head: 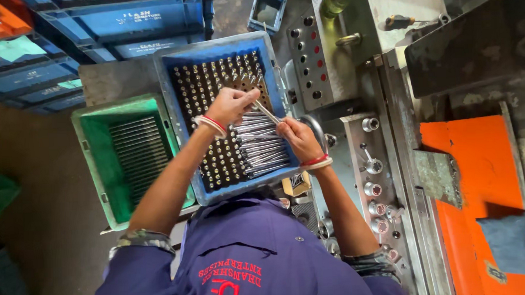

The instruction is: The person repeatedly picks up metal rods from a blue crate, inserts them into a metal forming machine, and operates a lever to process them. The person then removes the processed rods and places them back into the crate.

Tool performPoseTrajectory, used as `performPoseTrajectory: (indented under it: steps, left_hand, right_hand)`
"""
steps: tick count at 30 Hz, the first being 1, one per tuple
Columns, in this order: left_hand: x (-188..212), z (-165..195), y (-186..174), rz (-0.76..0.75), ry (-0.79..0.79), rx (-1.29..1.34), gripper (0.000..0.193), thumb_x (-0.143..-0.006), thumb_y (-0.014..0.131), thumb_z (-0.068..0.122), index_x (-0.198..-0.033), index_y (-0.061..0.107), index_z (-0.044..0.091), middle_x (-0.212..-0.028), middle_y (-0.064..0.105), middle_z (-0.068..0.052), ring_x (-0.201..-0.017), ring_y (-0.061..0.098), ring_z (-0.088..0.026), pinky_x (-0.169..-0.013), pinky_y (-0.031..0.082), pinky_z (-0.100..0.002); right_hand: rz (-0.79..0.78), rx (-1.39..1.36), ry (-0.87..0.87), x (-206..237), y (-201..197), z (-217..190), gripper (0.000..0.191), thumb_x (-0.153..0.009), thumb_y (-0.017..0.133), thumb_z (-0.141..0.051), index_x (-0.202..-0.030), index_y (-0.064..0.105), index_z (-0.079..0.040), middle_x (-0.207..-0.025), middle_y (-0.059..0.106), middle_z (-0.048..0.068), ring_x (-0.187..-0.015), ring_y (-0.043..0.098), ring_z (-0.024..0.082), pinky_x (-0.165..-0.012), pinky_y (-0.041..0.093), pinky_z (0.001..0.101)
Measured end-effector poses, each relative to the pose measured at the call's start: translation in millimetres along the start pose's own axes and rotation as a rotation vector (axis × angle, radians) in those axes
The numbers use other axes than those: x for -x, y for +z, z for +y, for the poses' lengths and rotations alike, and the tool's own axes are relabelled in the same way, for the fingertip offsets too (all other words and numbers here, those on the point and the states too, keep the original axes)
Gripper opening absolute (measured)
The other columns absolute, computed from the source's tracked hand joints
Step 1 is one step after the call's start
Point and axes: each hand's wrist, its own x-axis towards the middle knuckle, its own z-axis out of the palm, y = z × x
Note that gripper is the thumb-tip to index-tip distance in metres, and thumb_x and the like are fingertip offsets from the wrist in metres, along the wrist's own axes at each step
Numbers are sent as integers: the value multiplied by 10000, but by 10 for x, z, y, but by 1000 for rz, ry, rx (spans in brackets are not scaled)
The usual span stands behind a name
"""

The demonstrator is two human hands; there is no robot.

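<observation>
Starting at the upper left of the frame, stacked blue crates (124,21) carry pale lettering on their walls, with an orange crate (2,17) at the corner and teal sheets lying on lower ones. Below them, left of centre, the green crate (94,165) holds a flat layer of long metal rods. At centre the blue tray (173,98) is packed with upright pins in rows; its right part holds a bundle of loose shiny rods (262,147) lying flat, so the sorting looks partly done, by my judgement. The left hand (231,105) is closed, pinching one rod (266,111) by its upper end; the right hand (297,137) curls over the bundle, its fingers closed around the rod's lower end. At right, a grey control panel (311,53) shows red and dark buttons, and an orange plate (479,175) bears a blue cloth (513,242).
</observation>
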Motion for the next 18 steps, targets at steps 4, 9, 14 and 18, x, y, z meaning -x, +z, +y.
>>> performPoseTrajectory:
  steps: [4, 9, 14, 18]
  left_hand:
    - [-76, -260, 144, 113, -75, 564, 464, -1014, 658, 453, -724, 607, 94, -597, 525, 19, -508, 521, -131, -534, 517, -327]
    - [-112, -320, 419, -154, -228, 719, 231, -981, 586, 238, -871, 630, 40, -829, 710, -87, -852, 753, -248, -869, 636, -444]
    - [-149, -377, 921, -117, -247, 902, 323, -997, 558, 317, -858, 615, 31, -817, 699, -150, -794, 735, -306, -791, 629, -469]
    - [-62, -323, 1229, -39, 87, 762, 242, -1035, 662, 287, -955, 653, 58, -783, 605, -36, -629, 562, -163, -572, 516, -363]
  right_hand:
    - [121, 257, 39, 272, 0, -152, 269, -1072, 538, -226, -909, 612, -24, -752, 590, 115, -670, 548, 207, -654, 455, 362]
    - [262, 572, -73, 490, 55, -423, 270, -1044, 603, -198, -864, 553, -3, -782, 566, 167, -741, 570, 350, -673, 432, 461]
    - [422, 740, -266, 714, 241, -521, 194, -1025, 640, -215, -908, 592, -68, -804, 591, 122, -782, 596, 340, -715, 468, 468]
    - [436, 694, -252, 917, 219, -473, 257, -943, 700, -286, -957, 647, -35, -840, 607, 135, -777, 600, 349, -691, 478, 445]
